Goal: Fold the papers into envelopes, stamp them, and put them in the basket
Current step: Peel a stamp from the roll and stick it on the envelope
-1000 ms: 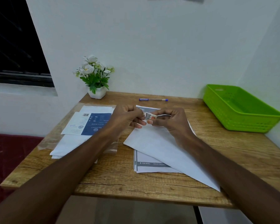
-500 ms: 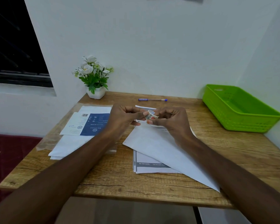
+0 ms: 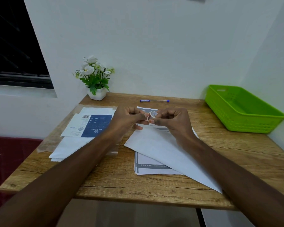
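Stamp has curled into a loop since a second ago; I see left hand and right hand both pinching it, just above the folded paper. Basket far right of hands.

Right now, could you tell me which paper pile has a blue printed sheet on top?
The left pile, by the left hand; the pile under the hands is topped by a plain white sheet.
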Action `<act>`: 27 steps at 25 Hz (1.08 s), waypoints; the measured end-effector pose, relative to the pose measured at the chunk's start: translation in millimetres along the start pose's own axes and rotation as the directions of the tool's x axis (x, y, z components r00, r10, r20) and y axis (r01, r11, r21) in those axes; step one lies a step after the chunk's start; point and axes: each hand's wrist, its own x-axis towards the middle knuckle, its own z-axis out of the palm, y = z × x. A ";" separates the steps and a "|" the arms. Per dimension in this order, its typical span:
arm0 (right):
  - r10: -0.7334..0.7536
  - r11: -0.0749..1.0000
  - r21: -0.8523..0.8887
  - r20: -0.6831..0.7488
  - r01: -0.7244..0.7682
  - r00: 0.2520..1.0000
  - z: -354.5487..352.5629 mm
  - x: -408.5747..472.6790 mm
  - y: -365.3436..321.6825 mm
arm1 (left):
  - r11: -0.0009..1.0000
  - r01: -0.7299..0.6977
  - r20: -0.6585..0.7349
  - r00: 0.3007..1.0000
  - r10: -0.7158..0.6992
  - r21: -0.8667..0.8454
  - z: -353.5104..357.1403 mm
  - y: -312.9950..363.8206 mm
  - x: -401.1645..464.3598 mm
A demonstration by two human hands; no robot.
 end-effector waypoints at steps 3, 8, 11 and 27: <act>0.036 0.998 0.049 -0.005 -0.036 0.999 -0.5 0.2 -1.1 | 1.000 0.006 0.013 1.000 -0.006 -0.007 -0.4 -0.6 1.0; 0.093 0.987 0.130 -0.001 -0.092 0.996 -1.2 1.0 -2.7 | 0.999 0.015 0.003 1.000 -0.015 -0.035 0.3 0.5 1.3; 0.132 0.980 0.150 0.022 -0.134 0.991 -3.1 1.2 -6.2 | 0.998 0.049 0.058 0.997 -0.047 -0.033 -0.4 1.5 1.5; 0.135 0.947 0.249 0.264 -0.203 0.955 -8.2 10.9 -0.3 | 0.982 0.098 0.057 0.994 -0.090 -0.163 -2.4 3.0 1.4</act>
